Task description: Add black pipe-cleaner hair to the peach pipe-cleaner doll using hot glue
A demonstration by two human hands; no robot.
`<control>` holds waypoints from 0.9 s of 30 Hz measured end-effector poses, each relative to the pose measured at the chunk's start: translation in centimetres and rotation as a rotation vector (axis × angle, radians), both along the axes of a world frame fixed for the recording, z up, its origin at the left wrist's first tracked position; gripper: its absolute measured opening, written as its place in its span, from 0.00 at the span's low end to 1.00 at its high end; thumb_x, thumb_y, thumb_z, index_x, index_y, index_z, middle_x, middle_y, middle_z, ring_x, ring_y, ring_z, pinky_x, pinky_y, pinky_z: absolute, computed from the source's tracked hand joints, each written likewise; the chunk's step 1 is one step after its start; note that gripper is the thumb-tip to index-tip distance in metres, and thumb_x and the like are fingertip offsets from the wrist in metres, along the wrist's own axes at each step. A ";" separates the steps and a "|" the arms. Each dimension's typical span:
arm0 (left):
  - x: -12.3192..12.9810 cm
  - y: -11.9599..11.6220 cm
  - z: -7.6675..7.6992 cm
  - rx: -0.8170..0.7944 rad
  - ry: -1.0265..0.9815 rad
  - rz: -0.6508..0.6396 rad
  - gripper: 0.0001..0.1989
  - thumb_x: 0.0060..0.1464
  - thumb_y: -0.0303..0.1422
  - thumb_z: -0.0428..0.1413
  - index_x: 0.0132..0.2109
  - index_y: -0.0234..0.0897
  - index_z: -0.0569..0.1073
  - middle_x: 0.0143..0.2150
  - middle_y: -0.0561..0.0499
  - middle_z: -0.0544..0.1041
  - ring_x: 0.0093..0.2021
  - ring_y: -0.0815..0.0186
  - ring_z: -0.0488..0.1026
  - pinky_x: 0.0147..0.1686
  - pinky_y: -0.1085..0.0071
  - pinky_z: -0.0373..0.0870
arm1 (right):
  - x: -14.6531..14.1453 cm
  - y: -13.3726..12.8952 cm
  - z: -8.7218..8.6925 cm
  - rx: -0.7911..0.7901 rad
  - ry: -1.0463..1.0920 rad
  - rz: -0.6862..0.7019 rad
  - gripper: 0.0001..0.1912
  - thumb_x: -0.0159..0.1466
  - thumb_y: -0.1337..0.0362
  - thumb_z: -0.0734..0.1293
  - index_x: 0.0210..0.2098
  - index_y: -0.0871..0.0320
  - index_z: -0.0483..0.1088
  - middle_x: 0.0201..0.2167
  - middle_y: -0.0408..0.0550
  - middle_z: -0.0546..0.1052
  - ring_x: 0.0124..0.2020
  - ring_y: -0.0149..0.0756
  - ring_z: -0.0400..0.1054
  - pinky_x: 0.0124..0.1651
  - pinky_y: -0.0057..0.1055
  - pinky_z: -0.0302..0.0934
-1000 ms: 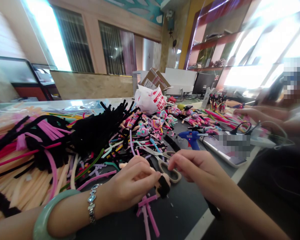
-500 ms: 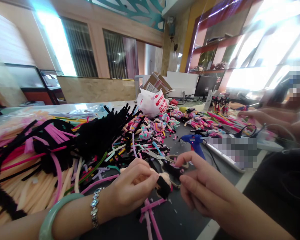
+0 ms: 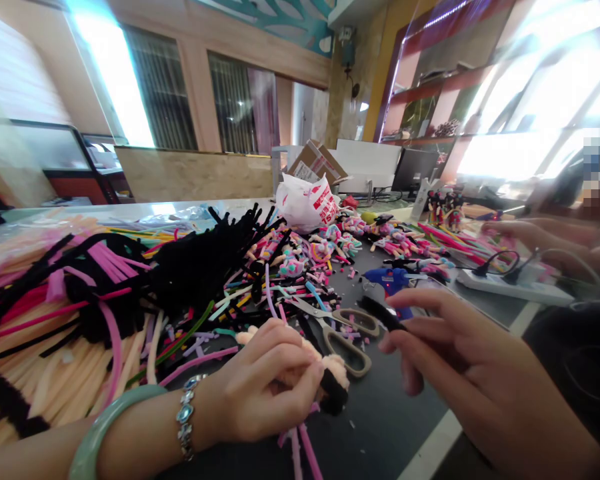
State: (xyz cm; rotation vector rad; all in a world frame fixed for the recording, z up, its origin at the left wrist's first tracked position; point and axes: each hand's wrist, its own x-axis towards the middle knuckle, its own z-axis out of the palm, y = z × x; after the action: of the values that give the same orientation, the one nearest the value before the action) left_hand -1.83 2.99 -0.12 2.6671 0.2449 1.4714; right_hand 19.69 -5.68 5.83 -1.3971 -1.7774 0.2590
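Observation:
My left hand (image 3: 275,380) is closed around a small fuzzy pipe-cleaner doll (image 3: 336,370), beige with a black part at its right end. Much of the doll is hidden behind my fingers. Between thumb and fingertips of my right hand (image 3: 440,353) is a short black pipe-cleaner piece (image 3: 377,312), pointing left and apart from the doll. Scissors (image 3: 351,360) with beige-grey handles lie on the table just behind the doll. Pink pipe cleaners (image 3: 303,447) lie below my left hand. A blue glue gun (image 3: 390,281) rests beyond my right fingertips.
To the left are piles of beige pipe cleaners (image 3: 80,367) and black pipe cleaners (image 3: 200,267). Finished-looking small dolls (image 3: 325,250) and a white plastic bag (image 3: 305,203) sit at the back. A power strip (image 3: 515,287) lies right, near another person's hands (image 3: 535,237).
My right hand has moved right, away from the doll, with the black piece still in its fingers. More of the scissors shows now. My left hand has shifted slightly downward with the doll.

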 end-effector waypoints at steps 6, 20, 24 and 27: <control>0.0 0.3 -0.5 -0.045 0.006 0.032 0.08 0.55 0.20 0.53 0.39 0.35 0.68 0.32 0.48 0.75 0.36 0.66 0.72 0.36 0.68 0.74 | -0.9 -0.4 -1.6 0.382 -0.404 -0.075 0.07 0.64 0.68 0.60 0.38 0.53 0.69 0.30 0.41 0.79 0.26 0.29 0.74 0.34 0.20 0.67; -0.8 1.2 -0.3 0.281 0.078 0.065 0.15 0.50 0.17 0.56 0.46 0.28 0.71 0.36 0.43 0.73 0.41 0.60 0.70 0.37 0.66 0.74 | -2.4 0.2 -2.7 0.496 -0.441 -0.010 0.13 0.60 0.75 0.58 0.37 0.56 0.72 0.32 0.45 0.78 0.31 0.29 0.74 0.37 0.19 0.68; -0.9 1.1 -0.4 0.191 0.102 0.042 0.20 0.50 0.17 0.55 0.51 0.29 0.68 0.37 0.43 0.73 0.42 0.61 0.70 0.37 0.66 0.73 | -2.1 -0.1 -2.8 0.431 -0.443 -0.063 0.13 0.61 0.74 0.60 0.43 0.56 0.68 0.39 0.48 0.77 0.37 0.32 0.74 0.44 0.23 0.68; -0.8 1.2 -0.9 0.077 0.072 0.038 0.24 0.50 0.16 0.54 0.54 0.34 0.65 0.36 0.46 0.72 0.39 0.64 0.70 0.36 0.69 0.73 | -1.4 0.1 -2.8 0.370 -0.457 -0.083 0.15 0.62 0.74 0.59 0.47 0.56 0.64 0.41 0.50 0.76 0.38 0.35 0.74 0.42 0.27 0.69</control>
State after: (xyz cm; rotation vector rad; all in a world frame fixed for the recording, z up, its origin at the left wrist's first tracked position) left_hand -2.64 4.15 -1.01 2.7945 0.2505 1.4256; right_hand 18.33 -5.57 3.05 -1.3197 -1.9930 -0.4486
